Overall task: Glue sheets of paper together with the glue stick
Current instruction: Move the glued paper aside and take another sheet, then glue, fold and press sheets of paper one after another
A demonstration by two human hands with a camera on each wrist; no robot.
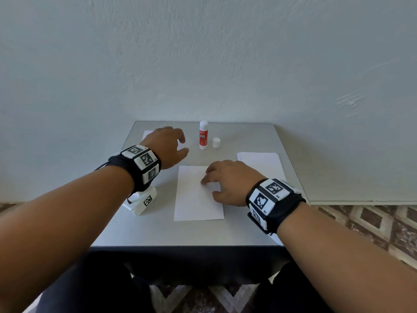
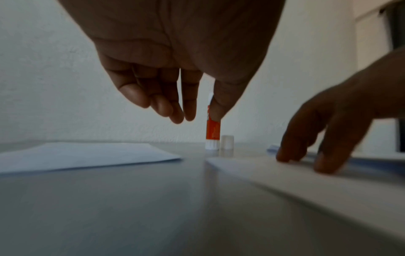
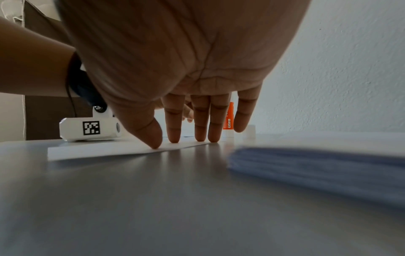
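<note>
My left grip point(image 1: 168, 144) loose, empty, nearing glue stick point(image 1: 203, 136); right grip point(image 1: 228, 182) flat, pinning sheet point(image 1: 196, 199). Clumsy reach could topple uncapped stick.

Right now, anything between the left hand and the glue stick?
Nothing: bare grey tabletop separates the left hand from the upright glue stick, seen in the head view. Its cap stands beyond, on the stick's right.

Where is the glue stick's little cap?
The cap stands on the table's far side, just right of the upright glue stick.
</note>
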